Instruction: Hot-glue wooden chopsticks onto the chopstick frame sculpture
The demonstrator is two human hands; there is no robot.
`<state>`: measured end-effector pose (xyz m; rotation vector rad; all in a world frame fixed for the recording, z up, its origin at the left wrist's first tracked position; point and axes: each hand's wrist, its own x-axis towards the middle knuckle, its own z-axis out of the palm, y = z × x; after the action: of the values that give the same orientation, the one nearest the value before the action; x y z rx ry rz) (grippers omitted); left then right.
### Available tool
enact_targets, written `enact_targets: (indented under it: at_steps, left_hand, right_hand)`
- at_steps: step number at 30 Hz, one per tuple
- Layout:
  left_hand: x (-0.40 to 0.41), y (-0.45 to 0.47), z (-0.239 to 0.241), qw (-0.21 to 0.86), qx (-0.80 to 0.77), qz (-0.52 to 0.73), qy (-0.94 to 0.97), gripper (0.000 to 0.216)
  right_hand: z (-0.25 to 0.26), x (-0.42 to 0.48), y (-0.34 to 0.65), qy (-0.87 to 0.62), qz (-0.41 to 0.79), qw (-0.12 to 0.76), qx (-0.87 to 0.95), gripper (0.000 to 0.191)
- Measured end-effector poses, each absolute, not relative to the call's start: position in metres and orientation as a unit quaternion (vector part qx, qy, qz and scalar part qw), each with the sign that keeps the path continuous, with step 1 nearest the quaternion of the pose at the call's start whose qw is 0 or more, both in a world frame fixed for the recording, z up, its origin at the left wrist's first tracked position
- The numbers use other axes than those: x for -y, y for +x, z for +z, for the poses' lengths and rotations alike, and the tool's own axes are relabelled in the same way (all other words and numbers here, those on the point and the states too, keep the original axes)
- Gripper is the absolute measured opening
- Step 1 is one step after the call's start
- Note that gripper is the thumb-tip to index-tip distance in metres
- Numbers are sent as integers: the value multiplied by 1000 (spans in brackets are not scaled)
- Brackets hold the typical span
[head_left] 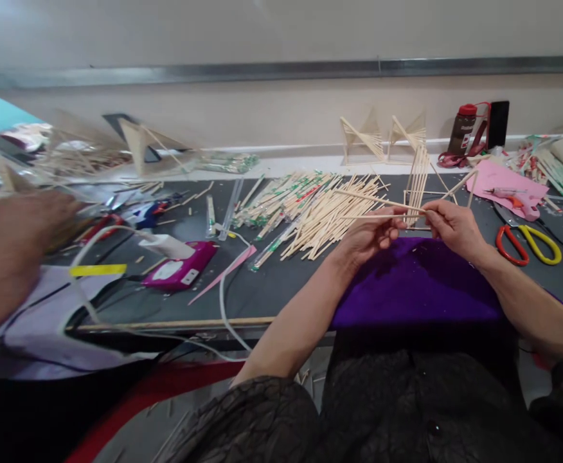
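My right hand pinches the meeting ends of two pale wooden chopsticks between thumb and fingers. My left hand is closed around the lower stick, palm partly up; the two sticks spread apart toward the left in a narrow V. Just behind my hands stands a stick frame with a fan of slanted sticks, partly hidden by my fingers. Under both hands lies a purple cloth. Left of my left hand is a heap of loose chopsticks.
Wrapped chopsticks lie behind the heap. Scissors with red and yellow handles and a glue gun on pink paper are at right. A magenta power strip trails a white cable. Another person's arm reaches in at left. Finished twisted frames stand behind.
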<state>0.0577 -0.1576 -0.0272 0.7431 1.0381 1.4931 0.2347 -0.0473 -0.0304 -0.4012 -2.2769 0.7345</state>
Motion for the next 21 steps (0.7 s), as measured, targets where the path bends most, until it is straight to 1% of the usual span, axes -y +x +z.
enact_targets:
  at_steps: [3, 5, 7, 10, 12, 16, 21]
  left_hand:
    - [160, 59, -21, 465, -426, 717, 295, 30]
    - [164, 59, -16, 418, -414, 751, 298, 34]
    - [167, 59, -12, 379, -406, 776, 299, 29]
    - [167, 58, -12, 331, -415, 795, 294, 14]
    - [165, 57, -14, 314, -427, 798, 287, 11]
    - [162, 53, -16, 309, -426, 805, 273, 17]
    - [164, 52, -12, 304, -435, 807, 260, 17]
  right_hand:
    - [-32, 51, 232, -210, 340, 353, 846, 23]
    - [-34, 52, 231, -223, 358, 355, 834, 24]
    - [-36, 52, 231, -231, 380, 355, 822, 25]
    - [-38, 52, 231, -241, 393, 339, 820, 25]
    - [-39, 52, 230, -242, 397, 315, 827, 26]
    - [-40, 56, 228, -239, 421, 266, 833, 26]
    - [-39, 57, 227, -254, 454, 241, 819, 27]
